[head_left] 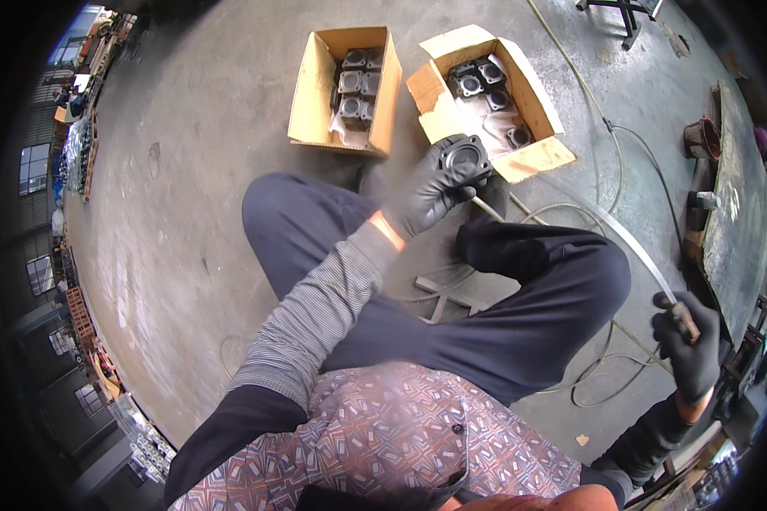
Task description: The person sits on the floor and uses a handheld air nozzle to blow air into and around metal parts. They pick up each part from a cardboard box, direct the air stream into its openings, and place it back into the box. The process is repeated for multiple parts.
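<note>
My left hand (430, 194), in a black glove, grips a black flanged metal part (464, 158) with a round recess and corner holes, held above my lap by the front of the right box. A pale rod or hose end (487, 208) shows just below that hand; whether the fingers touch it I cannot tell. Out to the right, my gloved right hand (689, 345) is closed on the brown handle of what looks like a long flat file (635, 244). Its blade slants up and left toward the box, its far end blurred and apart from the part.
Beyond my knees stand two open cardboard boxes, the left box (305, 111) and the right box (544, 160), both holding several similar black parts. A thin hose (619, 175) loops over the concrete floor at right. A metal plate (735, 213) and a bucket (701, 138) stand farther right.
</note>
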Motion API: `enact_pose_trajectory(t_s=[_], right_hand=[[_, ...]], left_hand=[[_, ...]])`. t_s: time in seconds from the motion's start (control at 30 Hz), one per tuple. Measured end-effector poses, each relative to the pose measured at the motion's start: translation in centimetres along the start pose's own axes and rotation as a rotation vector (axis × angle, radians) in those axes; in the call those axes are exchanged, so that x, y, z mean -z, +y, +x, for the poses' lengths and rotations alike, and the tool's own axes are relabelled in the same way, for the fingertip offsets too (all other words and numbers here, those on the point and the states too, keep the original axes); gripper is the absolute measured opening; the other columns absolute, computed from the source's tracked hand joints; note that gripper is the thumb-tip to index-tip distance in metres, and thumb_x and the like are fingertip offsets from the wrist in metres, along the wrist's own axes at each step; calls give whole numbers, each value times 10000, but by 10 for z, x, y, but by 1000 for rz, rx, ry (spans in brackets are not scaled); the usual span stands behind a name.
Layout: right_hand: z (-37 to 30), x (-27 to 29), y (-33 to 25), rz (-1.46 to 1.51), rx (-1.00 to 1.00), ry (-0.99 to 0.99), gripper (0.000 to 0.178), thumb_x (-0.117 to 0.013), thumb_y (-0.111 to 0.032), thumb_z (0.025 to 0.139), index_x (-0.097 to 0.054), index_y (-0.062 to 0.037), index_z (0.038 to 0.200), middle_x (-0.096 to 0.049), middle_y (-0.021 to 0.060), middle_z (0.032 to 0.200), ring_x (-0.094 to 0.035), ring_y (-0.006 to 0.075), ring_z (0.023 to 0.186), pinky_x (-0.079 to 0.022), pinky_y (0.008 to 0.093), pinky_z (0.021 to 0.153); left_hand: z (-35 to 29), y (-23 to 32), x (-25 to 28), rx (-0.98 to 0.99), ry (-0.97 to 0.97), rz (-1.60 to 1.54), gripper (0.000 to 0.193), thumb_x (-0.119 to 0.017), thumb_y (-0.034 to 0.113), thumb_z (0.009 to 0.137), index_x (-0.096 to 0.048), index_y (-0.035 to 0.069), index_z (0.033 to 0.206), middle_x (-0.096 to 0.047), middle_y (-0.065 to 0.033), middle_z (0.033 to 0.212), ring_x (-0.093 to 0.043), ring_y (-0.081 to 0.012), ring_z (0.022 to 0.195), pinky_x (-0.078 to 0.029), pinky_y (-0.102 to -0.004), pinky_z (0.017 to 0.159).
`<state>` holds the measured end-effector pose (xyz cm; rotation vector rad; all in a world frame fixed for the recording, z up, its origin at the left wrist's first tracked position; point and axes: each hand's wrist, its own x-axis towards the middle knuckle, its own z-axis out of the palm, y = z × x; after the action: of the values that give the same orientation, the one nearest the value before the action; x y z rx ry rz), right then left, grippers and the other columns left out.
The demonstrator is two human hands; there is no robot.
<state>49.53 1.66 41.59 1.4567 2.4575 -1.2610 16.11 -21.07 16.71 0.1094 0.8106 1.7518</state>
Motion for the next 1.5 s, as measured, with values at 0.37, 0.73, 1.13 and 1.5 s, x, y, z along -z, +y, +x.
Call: enact_pose_trajectory(t_s=[0.37,0.73,1.13,1.5], right_hand=[[-38,-25,-13,-134,-139,-10,278,-819,-62,878,-722,21,1125,-685,96,799,-626,126,728,-512,297,708],[-37,-39,-29,-49,-178,-14,283,-864,-105,863,-738,8,1090,-718,126,836,-664,187,748,-540,337,760],[-28,-57,-21,-56,-112,-178,262,-808,-30,862,-725,25,1104,-701,85,806,-650,156,738,-524,317,728],[127,-84,-33,49,366,126,316,-739,-132,1039,-700,-25,1334,-681,-28,942,-566,27,745,-457,217,636]], left_hand=[[-57,2,7,-97,297,440,550,-636,10,1032,-409,20,1534,-651,-118,1344,-748,-261,1043,-693,-420,825],[-89,10,33,9,42,-223,460,-492,394,1135,-494,147,1524,-654,-121,1439,-630,-385,1346,-611,-656,994],[-94,19,35,12,317,-97,440,-456,209,1152,-436,77,1571,-608,-154,1487,-628,-393,1338,-622,-616,997],[-55,240,77,-368,526,743,305,-660,6,1025,-603,-4,1325,-762,-136,1134,-798,-262,949,-704,-363,699]])
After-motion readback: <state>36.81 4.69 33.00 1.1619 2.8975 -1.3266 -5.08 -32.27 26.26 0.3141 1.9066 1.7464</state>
